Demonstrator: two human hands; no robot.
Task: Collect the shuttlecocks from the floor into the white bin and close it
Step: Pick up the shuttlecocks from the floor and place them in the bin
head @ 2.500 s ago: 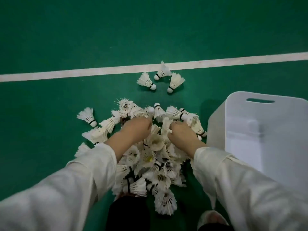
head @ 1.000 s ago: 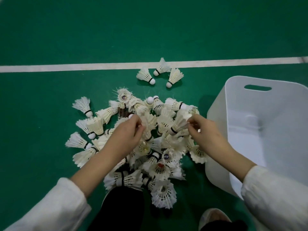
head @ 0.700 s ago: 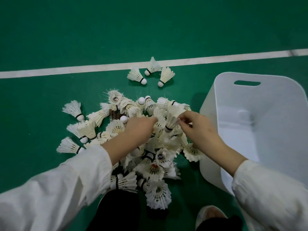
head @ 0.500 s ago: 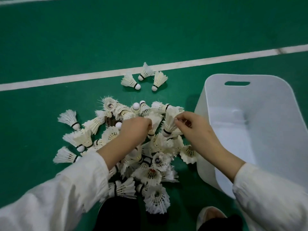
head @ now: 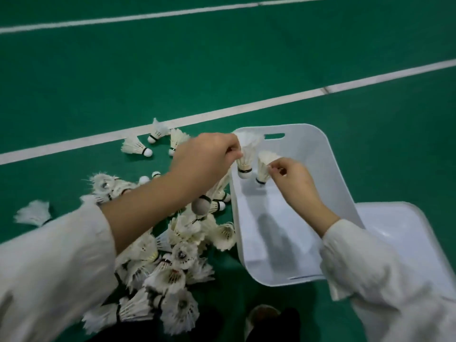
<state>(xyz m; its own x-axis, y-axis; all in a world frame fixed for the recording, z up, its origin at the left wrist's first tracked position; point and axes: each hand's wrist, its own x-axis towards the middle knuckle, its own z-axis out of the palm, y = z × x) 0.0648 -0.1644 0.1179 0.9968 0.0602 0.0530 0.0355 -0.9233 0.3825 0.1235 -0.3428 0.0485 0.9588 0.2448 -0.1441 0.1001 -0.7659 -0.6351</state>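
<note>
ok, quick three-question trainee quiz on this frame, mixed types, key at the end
1. True or false: the white bin already holds a layer of shuttlecocks.
2. What are the left hand and right hand doing? A) both rest flat on the court B) each pinches a shuttlecock over the bin C) both grip the bin's rim
3. Fill in: by the person's own sides, the pile lies on the bin's ___ side.
Key: 1 false, its bottom shows bare. 2 B: left-hand shuttlecock and right-hand shuttlecock, corks down. 3 left.
</note>
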